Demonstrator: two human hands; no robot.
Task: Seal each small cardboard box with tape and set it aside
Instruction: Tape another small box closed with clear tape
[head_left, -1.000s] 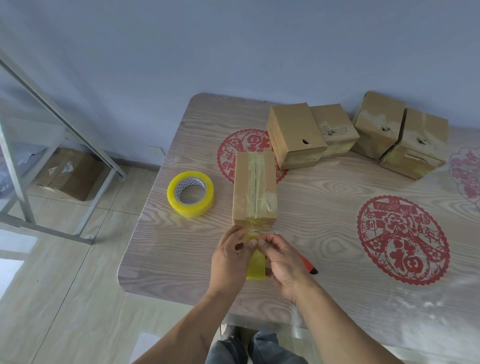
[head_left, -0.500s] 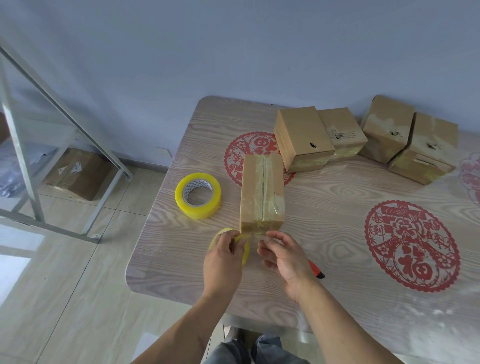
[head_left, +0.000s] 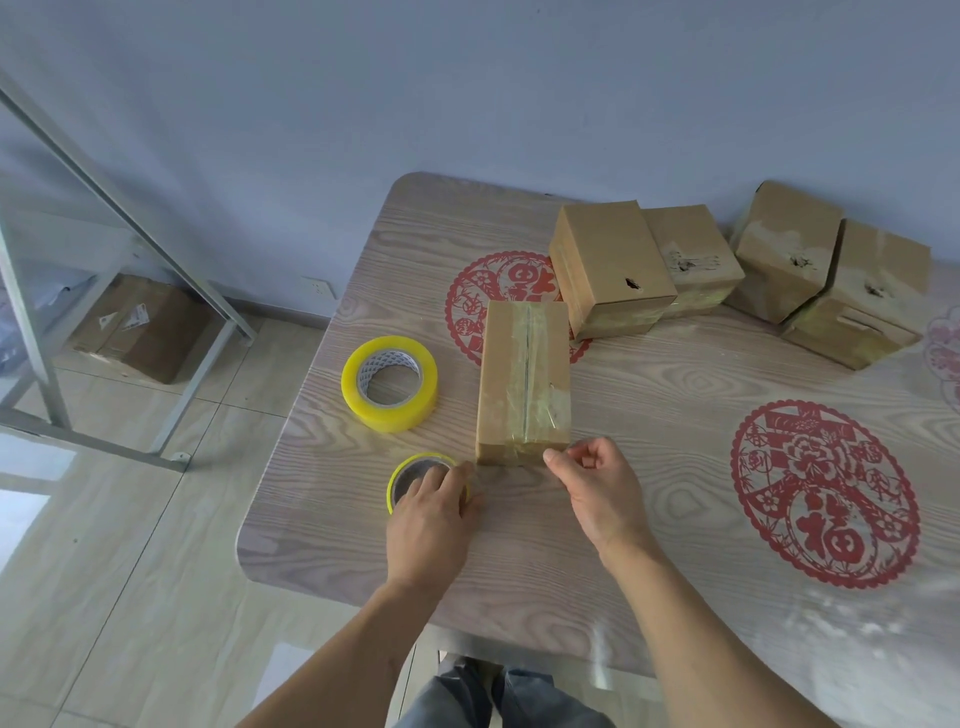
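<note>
Left grip (head_left: 431, 512) clamped on tape roll (head_left: 410, 475), right grip (head_left: 592, 480) pinching tape end beside box (head_left: 523, 384)

Five small brown cardboard boxes (head_left: 523, 379) sit on the worktop. Two yellow rolls of clear tape (head_left: 389, 383). One larger brown carton (head_left: 140, 330) on the floor.

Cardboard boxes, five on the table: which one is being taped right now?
The long box lying nearest the person, apart from the four at the far edge. The right hand pinches a clear strip at its near end, drawn from the roll under the left hand.

left hand (head_left: 428, 525) hides much of the small tape roll (head_left: 415, 464).
</note>
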